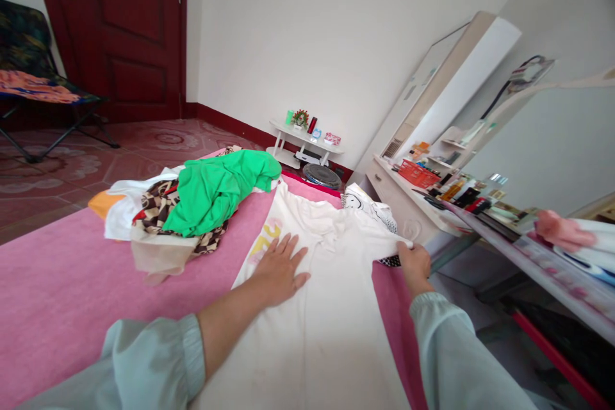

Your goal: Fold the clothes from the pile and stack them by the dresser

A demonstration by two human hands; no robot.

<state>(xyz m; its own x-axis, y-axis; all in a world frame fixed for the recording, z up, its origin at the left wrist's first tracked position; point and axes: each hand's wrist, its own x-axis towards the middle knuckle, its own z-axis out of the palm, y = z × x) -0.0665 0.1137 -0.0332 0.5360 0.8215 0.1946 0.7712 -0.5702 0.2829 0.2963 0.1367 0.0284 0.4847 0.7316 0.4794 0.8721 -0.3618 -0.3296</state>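
A dark red door [129, 32] and a white wall [288, 32] stand behind a pink sheet [62, 295] that fills the lower left of the frame. The white shirt [336, 307] lies spread out on it, from the centre down to the bottom edge. The left hand [283, 272] rests flat on the shirt's upper part, its grip spread, while the grip of the right hand [414, 266] pinches the sleeve end [390, 242] right of centre. A green cloth [216, 189] tops a clothes heap [161, 208] left of centre
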